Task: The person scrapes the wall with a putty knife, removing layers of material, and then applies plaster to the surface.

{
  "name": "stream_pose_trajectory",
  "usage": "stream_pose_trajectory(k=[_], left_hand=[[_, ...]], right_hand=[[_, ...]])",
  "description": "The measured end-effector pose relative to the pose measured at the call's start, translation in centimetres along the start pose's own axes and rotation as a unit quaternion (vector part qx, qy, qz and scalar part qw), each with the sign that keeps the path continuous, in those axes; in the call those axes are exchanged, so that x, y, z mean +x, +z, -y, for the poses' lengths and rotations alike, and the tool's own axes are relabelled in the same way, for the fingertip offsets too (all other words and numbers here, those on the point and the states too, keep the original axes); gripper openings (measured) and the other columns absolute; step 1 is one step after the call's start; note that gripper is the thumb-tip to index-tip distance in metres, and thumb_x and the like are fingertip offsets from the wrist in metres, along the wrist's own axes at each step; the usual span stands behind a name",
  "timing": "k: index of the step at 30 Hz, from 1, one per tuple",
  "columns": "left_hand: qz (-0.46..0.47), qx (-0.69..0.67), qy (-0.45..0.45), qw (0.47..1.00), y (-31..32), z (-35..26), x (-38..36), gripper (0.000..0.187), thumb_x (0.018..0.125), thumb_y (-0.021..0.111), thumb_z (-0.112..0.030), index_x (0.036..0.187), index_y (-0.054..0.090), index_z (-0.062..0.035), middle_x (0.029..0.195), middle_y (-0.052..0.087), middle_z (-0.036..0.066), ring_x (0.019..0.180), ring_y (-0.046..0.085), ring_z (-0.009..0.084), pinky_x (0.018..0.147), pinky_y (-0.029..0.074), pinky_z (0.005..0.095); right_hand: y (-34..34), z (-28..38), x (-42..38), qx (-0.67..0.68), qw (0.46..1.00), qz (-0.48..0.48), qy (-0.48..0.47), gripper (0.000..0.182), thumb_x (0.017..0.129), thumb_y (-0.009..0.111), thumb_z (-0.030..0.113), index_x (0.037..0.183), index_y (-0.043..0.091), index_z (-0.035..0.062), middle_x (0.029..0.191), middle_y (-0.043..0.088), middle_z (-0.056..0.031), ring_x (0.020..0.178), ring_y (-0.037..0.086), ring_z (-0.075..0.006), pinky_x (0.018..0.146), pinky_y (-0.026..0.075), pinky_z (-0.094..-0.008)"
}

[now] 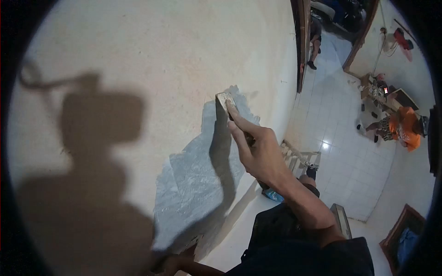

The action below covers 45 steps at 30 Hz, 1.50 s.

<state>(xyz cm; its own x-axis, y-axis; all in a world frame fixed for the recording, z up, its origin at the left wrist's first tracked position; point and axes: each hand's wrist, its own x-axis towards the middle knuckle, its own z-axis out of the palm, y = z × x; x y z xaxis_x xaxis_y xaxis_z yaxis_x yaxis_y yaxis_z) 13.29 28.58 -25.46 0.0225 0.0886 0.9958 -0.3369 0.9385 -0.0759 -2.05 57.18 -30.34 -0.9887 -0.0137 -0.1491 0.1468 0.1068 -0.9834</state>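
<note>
My right hand (262, 154) is closed around a putty knife (224, 100), its index finger stretched along the blade. The pale, smeared blade touches the wall (152, 50) at the upper end of a patch of wet grey filler (195, 172). This patch runs down the wall towards the bottom of the view. My left hand (172, 264) is low at the bottom edge, in deep shadow; its fingers and anything in them cannot be made out.
Far below on the right is a white tiled floor (336, 106). A wooden stand (299, 158) is beneath my right arm. A person in an orange top (405, 129) is at the right, near boxes (368, 87). Another person's leg (315, 53) shows by the doorway.
</note>
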Motion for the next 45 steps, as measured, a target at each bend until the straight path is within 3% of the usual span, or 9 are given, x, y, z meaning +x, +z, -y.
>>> stream_pose_trajectory(k=[3, 10, 11, 15, 18, 22, 34, 36, 45], left_hand=[[0.0, 0.001, 0.0, 1.0, 0.2, -0.3, 0.0, 0.042, 0.09, 0.044, -0.027, 0.122, 0.042, -0.0001, 0.128, 0.039, 0.02, 0.112, 0.043, 0.033, 0.091, 0.038, 0.0488], [-0.006, -0.009, -0.004, 1.0, 0.0, -0.4, 0.0, 0.041, 0.09, 0.044, -0.026, 0.121, 0.043, -0.0003, 0.128, 0.039, 0.02, 0.113, 0.043, 0.0335, 0.091, 0.037, 0.0495], [-0.01, -0.01, -0.007, 1.0, 0.1, -0.4, -0.1, 0.04, 0.09, 0.044, -0.026, 0.121, 0.043, -0.0003, 0.128, 0.039, 0.02, 0.113, 0.042, 0.0336, 0.092, 0.037, 0.0496], [-0.009, -0.01, 0.004, 1.0, -0.5, -0.3, 0.4, 0.04, 0.09, 0.043, -0.025, 0.121, 0.043, -0.0004, 0.129, 0.039, 0.02, 0.114, 0.042, 0.0339, 0.092, 0.037, 0.0499], [-0.012, -0.008, -0.004, 1.0, -0.7, -0.3, 0.4, 0.039, 0.09, 0.043, -0.025, 0.121, 0.043, -0.0004, 0.129, 0.038, 0.02, 0.114, 0.042, 0.0341, 0.092, 0.036, 0.0502], [-0.015, -0.009, 0.008, 1.0, -1.3, -0.2, 1.0, 0.039, 0.09, 0.043, -0.024, 0.121, 0.043, -0.0005, 0.129, 0.038, 0.021, 0.115, 0.042, 0.0344, 0.092, 0.036, 0.0506], [-0.016, 0.021, -0.025, 0.999, -2.5, 0.7, 0.9, 0.037, 0.091, 0.043, -0.023, 0.12, 0.044, -0.0007, 0.131, 0.038, 0.021, 0.117, 0.041, 0.0352, 0.093, 0.035, 0.0517], [-0.018, 0.024, -0.027, 0.999, -2.5, 0.4, 1.0, 0.036, 0.091, 0.043, -0.023, 0.12, 0.044, -0.0008, 0.131, 0.038, 0.021, 0.117, 0.041, 0.0353, 0.094, 0.035, 0.0519], [-0.006, 0.148, 0.082, 0.986, -3.2, -3.6, 3.3, 0.027, 0.093, 0.046, -0.026, 0.106, 0.053, -0.0027, 0.117, 0.049, 0.02, 0.104, 0.045, 0.0384, 0.086, 0.033, 0.0511]], right_hand=[[1.4, -2.3, -1.3, 0.055, 0.977, -0.036, -0.204, 0.037, 0.094, 0.048, 0.019, 0.123, 0.049, -0.0028, 0.054, 0.057, -0.0166, 0.05, 0.048, -0.008, 0.048, 0.044, -0.0309], [0.0, -1.7, -2.4, 0.057, 0.992, 0.054, -0.104, 0.038, 0.094, 0.049, 0.023, 0.128, 0.048, 0.005, 0.049, 0.053, -0.0062, 0.041, 0.044, -0.0096, 0.042, 0.041, -0.0304], [2.6, -5.0, -1.0, -0.069, 0.903, -0.13, -0.404, 0.037, 0.095, 0.048, 0.023, 0.127, 0.049, 0.0045, 0.051, 0.053, -0.0084, 0.045, 0.048, -0.0091, 0.043, 0.041, -0.0296], [-3.3, 2.7, -0.2, 0.002, 0.998, 0.06, -0.035, 0.033, 0.094, 0.047, 0.018, 0.123, 0.053, 0.0027, 0.07, 0.064, -0.0208, 0.059, 0.061, -0.0151, 0.056, 0.049, -0.03], [1.2, -2.4, -1.2, -0.079, 0.919, -0.113, -0.369, 0.036, 0.093, 0.05, 0.022, 0.123, 0.053, 0.0017, 0.057, 0.056, -0.0118, 0.049, 0.049, -0.0106, 0.048, 0.043, -0.0295], [-3.8, 3.3, -0.4, 0.018, 0.995, 0.061, -0.074, 0.036, 0.094, 0.047, 0.023, 0.122, 0.053, 0.0007, 0.069, 0.064, -0.0206, 0.054, 0.058, -0.0125, 0.053, 0.049, -0.0297], [0.5, -0.3, 0.0, 0.013, 0.927, -0.161, -0.338, 0.043, 0.094, 0.047, 0.032, 0.127, 0.048, 0.0049, 0.046, 0.048, -0.0072, 0.039, 0.051, -0.0125, 0.045, 0.047, -0.0264], [-4.9, 5.7, 0.1, 0.047, 0.996, 0.074, 0.018, 0.043, 0.093, 0.048, 0.031, 0.128, 0.048, 0.0063, 0.049, 0.051, -0.0091, 0.041, 0.054, -0.0134, 0.048, 0.049, -0.0287], [1.5, -20.2, -9.9, -0.084, 0.949, 0.236, 0.189, 0.049, 0.075, 0.064, 0.011, 0.119, 0.05, -0.0046, 0.065, 0.06, -0.0132, 0.049, 0.058, -0.0185, 0.046, 0.048, -0.0327]])
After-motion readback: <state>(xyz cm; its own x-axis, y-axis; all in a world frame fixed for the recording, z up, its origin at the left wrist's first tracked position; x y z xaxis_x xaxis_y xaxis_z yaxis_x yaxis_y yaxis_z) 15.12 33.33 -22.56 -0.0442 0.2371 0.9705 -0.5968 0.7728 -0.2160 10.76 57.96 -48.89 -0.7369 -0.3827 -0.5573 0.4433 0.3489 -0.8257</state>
